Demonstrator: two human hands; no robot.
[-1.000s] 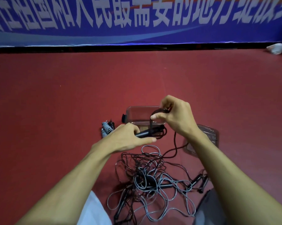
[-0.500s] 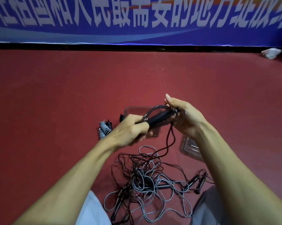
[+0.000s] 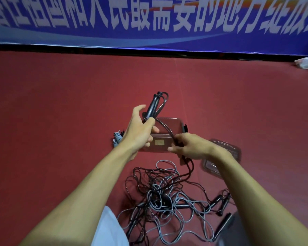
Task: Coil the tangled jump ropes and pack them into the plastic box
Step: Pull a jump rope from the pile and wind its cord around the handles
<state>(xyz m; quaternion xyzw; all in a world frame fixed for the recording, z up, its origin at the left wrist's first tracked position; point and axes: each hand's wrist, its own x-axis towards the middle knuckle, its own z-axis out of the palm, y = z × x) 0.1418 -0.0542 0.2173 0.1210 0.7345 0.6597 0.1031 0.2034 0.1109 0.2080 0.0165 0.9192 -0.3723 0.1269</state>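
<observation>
A red floor [image 3: 61,103] is spread beneath both hands, and a blue banner [image 3: 149,36] is cut off by the top edge far beyond them. A tangle of black and grey jump ropes [image 3: 160,197] is heaped on the floor nearer the person than the grip, below the right wrist. The clear plastic box [image 3: 174,124] is set directly behind the two hands and is partly covered by them; its contents cannot be made out. Its lid [image 3: 227,150] is laid beyond the right wrist, to the outside. Two black handles [image 3: 154,105] are gripped together by the left hand [image 3: 140,132], their lower ends hidden in the palm and their tops tilted up and away. A black cord [image 3: 167,129] is led from the handles to the right hand [image 3: 190,146], where it is pinched, then dropped into the tangle; its strand there cannot be traced. A coiled grey rope [image 3: 117,139] is half hidden behind the left wrist.
</observation>
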